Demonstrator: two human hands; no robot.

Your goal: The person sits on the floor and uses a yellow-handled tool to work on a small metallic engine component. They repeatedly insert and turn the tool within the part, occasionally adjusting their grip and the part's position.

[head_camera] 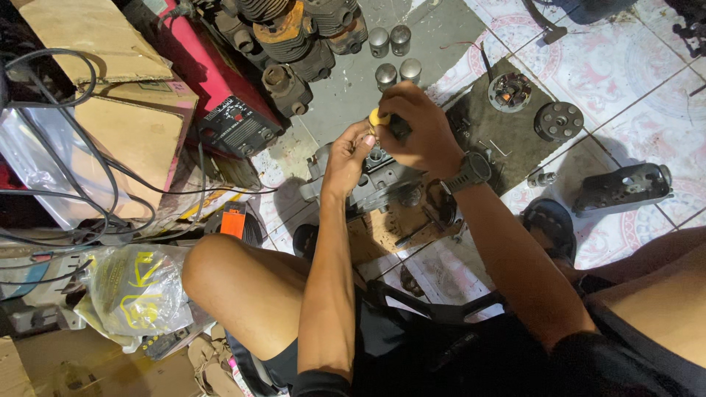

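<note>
Gripping a yellow-handled tool over the grey engine casing.
Right hand fisted on the handle; left hand pinches just below; four pistons at twelve o'clock.

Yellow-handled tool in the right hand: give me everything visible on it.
Only a little of the yellow-handled tool shows: a rounded yellow butt end, plastic by the look, poking out of the right hand, which is closed around the rest. The left hand sits right against it, fingertips by the yellow end. Shaft and tip are hidden. It is held above the grey metal engine casing on the floor.
</note>
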